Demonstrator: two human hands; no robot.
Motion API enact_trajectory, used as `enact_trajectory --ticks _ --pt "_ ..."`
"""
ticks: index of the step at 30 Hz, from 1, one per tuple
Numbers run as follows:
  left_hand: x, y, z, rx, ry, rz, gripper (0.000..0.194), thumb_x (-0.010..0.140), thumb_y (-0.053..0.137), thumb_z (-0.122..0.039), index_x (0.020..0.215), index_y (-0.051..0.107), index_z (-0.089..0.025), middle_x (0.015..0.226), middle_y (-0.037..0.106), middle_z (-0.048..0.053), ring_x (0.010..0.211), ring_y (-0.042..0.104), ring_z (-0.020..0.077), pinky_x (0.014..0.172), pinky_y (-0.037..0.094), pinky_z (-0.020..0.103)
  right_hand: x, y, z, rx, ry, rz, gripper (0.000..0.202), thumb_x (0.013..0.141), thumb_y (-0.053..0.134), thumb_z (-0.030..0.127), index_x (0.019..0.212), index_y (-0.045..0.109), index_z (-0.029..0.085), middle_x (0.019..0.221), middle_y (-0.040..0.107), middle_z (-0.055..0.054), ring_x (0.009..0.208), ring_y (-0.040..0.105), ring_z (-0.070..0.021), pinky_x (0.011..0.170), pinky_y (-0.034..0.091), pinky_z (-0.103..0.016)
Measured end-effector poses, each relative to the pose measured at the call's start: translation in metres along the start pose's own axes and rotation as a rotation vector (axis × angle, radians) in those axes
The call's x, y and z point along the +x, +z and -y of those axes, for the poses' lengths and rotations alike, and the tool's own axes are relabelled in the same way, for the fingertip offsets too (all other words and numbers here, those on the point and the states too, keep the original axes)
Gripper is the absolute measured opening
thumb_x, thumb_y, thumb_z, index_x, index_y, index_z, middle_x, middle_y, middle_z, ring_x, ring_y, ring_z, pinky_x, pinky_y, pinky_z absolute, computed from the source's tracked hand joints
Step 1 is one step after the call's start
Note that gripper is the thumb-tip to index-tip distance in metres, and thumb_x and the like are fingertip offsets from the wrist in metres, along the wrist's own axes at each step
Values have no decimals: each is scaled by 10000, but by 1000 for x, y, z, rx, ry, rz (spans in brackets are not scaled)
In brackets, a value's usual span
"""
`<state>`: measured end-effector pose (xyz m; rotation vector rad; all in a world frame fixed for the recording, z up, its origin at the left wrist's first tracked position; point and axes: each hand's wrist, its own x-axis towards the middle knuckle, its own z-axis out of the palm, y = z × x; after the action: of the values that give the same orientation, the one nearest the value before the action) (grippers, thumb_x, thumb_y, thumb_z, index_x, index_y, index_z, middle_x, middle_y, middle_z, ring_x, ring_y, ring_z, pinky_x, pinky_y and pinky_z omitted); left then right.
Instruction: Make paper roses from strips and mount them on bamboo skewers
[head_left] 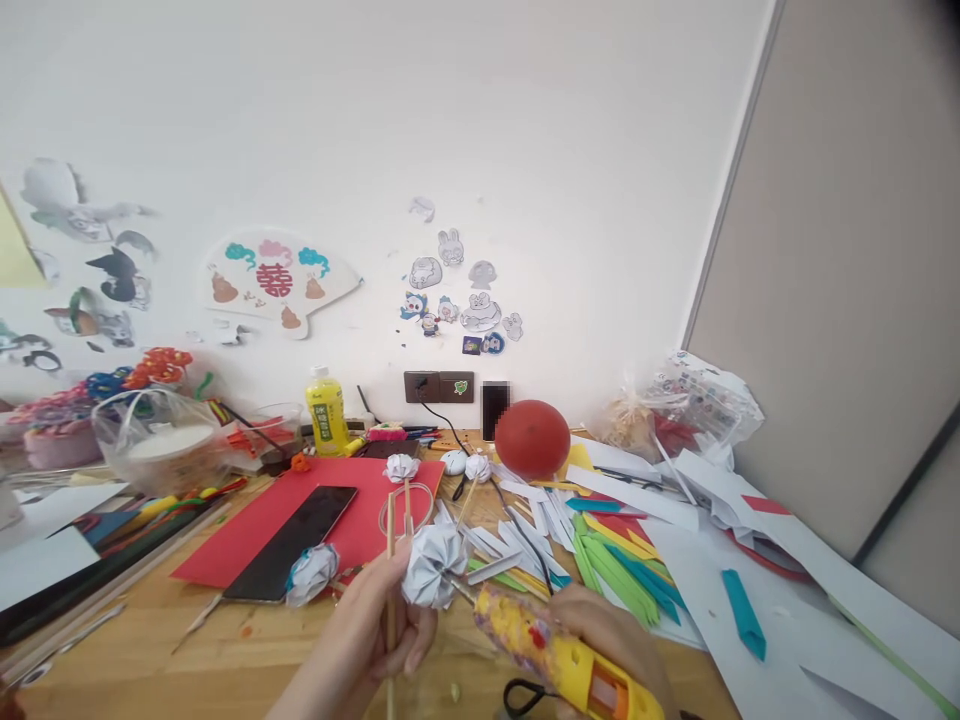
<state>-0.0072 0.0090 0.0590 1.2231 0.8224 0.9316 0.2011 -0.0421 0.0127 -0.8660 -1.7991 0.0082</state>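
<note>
My left hand (pixel 380 610) is closed round a thin wooden stick (pixel 391 570) that stands nearly upright. A pleated white paper ball (pixel 435 566) sits right beside the stick at my fingertips; whether it is fixed to the stick I cannot tell. My right hand (pixel 611 630) grips a yellow glue gun (pixel 525 635), smeared with coloured spots. Its metal nozzle points left and meets or nearly meets the lower right of the ball. Behind, two smaller white paper balls on sticks, one of them a paper ball (pixel 402 467) over red card, are visible.
A black phone (pixel 292 540) lies on red card (pixel 225 535) at left, near a crumpled paper ball (pixel 312 574). Paper strips (pixel 615 565) spread over the right side. A red balloon (pixel 532 440), a yellow bottle (pixel 326 412) and a wall socket (pixel 439 387) are at the back.
</note>
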Motion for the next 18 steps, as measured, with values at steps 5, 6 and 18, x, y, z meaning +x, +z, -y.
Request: enact_trajectory --ticks 5,6,18 --pt "1 2 1 -78 -43 45 386 841 352 -463 653 529 -176 303 451 -42 254 197 38 306 108 168 0 -7 -3 -20 -31 128 535 815 355 661 818 607 189 647 613 -58 565 589 -184 504 469 -261" --pt "1 2 1 -87 -50 52 396 835 356 -475 651 535 -175 294 448 -43 246 202 38 301 117 167 0 -7 -3 -21 -27 144 538 817 351 659 811 607 186 647 612 -60 564 587 -183 498 464 -258" --pt "3 0 13 -153 -11 98 407 846 360 -491 664 542 -175 322 471 -41 240 236 36 285 133 150 1 -5 10 -149 71 129 569 815 322 670 747 612 185 612 600 -49 522 570 -166 466 412 -242"
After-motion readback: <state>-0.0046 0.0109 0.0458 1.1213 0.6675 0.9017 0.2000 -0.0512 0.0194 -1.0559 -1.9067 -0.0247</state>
